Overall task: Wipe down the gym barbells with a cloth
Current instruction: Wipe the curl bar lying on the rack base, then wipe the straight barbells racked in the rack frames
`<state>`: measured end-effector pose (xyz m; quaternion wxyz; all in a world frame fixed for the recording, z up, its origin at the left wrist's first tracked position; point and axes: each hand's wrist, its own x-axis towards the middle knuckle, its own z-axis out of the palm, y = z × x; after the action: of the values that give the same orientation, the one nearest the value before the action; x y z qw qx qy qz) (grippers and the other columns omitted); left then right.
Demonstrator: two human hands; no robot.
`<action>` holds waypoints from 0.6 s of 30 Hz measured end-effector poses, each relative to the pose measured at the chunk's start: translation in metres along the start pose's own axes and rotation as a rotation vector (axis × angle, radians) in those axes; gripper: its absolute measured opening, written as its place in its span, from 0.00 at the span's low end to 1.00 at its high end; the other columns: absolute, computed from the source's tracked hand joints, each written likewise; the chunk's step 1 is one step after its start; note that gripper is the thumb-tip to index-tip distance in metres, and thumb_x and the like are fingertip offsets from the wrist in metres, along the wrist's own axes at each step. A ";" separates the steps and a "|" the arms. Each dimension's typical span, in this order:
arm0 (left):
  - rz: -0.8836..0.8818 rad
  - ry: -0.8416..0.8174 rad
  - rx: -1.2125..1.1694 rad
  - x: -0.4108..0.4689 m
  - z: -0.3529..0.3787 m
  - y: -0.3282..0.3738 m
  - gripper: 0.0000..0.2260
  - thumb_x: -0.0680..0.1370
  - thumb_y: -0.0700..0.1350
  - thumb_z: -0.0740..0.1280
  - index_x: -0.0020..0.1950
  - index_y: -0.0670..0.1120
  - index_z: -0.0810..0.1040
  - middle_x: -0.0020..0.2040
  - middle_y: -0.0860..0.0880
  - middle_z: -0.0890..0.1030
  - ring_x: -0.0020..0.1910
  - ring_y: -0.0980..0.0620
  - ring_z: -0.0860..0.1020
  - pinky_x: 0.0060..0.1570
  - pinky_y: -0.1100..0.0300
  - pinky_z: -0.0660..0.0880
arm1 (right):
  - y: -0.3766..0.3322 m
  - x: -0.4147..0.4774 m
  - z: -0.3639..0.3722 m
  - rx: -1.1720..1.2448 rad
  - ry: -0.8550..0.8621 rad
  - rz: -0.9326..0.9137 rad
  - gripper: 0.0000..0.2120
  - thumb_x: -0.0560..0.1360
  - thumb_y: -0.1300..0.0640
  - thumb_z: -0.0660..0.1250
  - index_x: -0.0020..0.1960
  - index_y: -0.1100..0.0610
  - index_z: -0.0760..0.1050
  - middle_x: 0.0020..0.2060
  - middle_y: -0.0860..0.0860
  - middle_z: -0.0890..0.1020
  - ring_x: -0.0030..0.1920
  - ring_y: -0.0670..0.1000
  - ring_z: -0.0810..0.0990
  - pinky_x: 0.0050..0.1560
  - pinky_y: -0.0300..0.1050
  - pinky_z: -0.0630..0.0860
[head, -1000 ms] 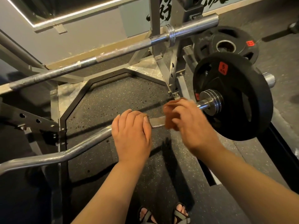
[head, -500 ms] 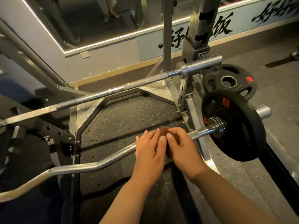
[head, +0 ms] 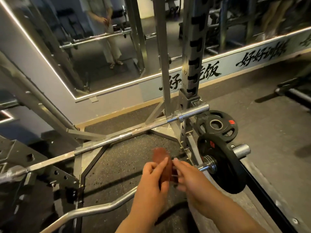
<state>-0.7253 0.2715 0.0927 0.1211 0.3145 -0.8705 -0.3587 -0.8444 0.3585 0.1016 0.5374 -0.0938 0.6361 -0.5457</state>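
A reddish-brown folded cloth (head: 161,157) is held just above the bent chrome curl bar (head: 101,209), whose middle the hands hide. The left hand (head: 151,180) pinches its left edge; the blurred right hand (head: 191,181) curls on its right edge. A black weight plate (head: 225,172) loads the bar's right end. Behind, a straight steel barbell (head: 117,139) crosses the grey steel rack (head: 193,68), with a second black plate (head: 217,126) on the floor beside it.

Gym, free-weights corner. Evidence:
- steel power rack (head: 193,64), centre frame, with a slotted, numbered upright
- straight barbell (head: 117,137) resting low across the rack
- curl bar (head: 94,210), lower left to centre right, carrying 1 black weight plate (head: 223,165)
- second plate (head: 217,126) lying flat on the floor just behind it
- black speckled rubber floor (head: 127,158)
- large wall mirror (head: 101,47), upper left, reflecting rack uprights and bars
- painted brush characters (head: 259,56) on the wall strip under the mirror
- more dark bar equipment (head: 292,93) at the right edge, too dim to identify
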 end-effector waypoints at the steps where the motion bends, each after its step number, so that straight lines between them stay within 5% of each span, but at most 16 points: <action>1: 0.104 -0.072 0.154 -0.003 -0.003 0.010 0.28 0.78 0.44 0.64 0.76 0.63 0.67 0.62 0.61 0.67 0.58 0.65 0.69 0.60 0.74 0.65 | -0.010 -0.006 0.000 0.146 -0.051 0.055 0.19 0.84 0.44 0.60 0.60 0.56 0.82 0.53 0.55 0.87 0.55 0.55 0.85 0.54 0.50 0.79; 4: 0.195 -0.144 0.247 -0.013 -0.009 0.039 0.29 0.70 0.49 0.62 0.72 0.63 0.71 0.65 0.64 0.71 0.63 0.65 0.67 0.66 0.67 0.65 | -0.027 -0.016 -0.002 0.223 0.096 0.066 0.17 0.84 0.48 0.62 0.58 0.61 0.81 0.48 0.60 0.86 0.50 0.60 0.86 0.50 0.54 0.82; 8: -0.126 0.078 -0.287 -0.015 -0.018 0.055 0.21 0.71 0.39 0.63 0.59 0.58 0.77 0.59 0.52 0.78 0.57 0.61 0.77 0.56 0.69 0.74 | -0.040 -0.027 -0.006 -0.013 0.288 -0.176 0.08 0.84 0.54 0.64 0.55 0.55 0.80 0.47 0.56 0.86 0.48 0.55 0.86 0.50 0.56 0.83; 11: -0.314 0.174 -0.529 -0.003 -0.023 0.070 0.11 0.81 0.41 0.68 0.59 0.54 0.75 0.60 0.45 0.78 0.57 0.49 0.80 0.61 0.50 0.78 | -0.061 -0.049 -0.008 -0.049 0.163 -0.307 0.05 0.83 0.58 0.65 0.55 0.55 0.80 0.48 0.54 0.86 0.44 0.46 0.86 0.41 0.36 0.79; 14: -0.370 0.202 -0.553 0.002 -0.029 0.092 0.06 0.82 0.46 0.66 0.58 0.49 0.76 0.52 0.50 0.81 0.49 0.56 0.80 0.50 0.64 0.76 | -0.077 -0.065 -0.006 -0.220 0.043 -0.358 0.12 0.85 0.52 0.60 0.55 0.55 0.82 0.49 0.53 0.85 0.42 0.41 0.82 0.40 0.28 0.73; 16: -0.315 0.298 -0.464 0.006 -0.036 0.098 0.04 0.82 0.44 0.67 0.56 0.50 0.77 0.47 0.52 0.81 0.42 0.65 0.78 0.41 0.74 0.71 | -0.085 -0.072 -0.006 -0.285 0.011 -0.382 0.16 0.84 0.46 0.60 0.53 0.54 0.82 0.49 0.53 0.84 0.47 0.44 0.82 0.49 0.34 0.76; 18: -0.293 0.343 -0.437 0.012 -0.043 0.097 0.06 0.81 0.42 0.69 0.55 0.52 0.77 0.44 0.55 0.81 0.42 0.62 0.80 0.39 0.77 0.69 | -0.089 -0.069 -0.009 -0.244 0.005 -0.401 0.13 0.81 0.46 0.64 0.51 0.54 0.80 0.45 0.50 0.85 0.47 0.44 0.83 0.51 0.41 0.78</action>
<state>-0.7610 0.2931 0.1915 0.2779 0.4591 -0.6852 -0.4925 -0.8648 0.3780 0.2110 0.4012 -0.2813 0.6675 -0.5607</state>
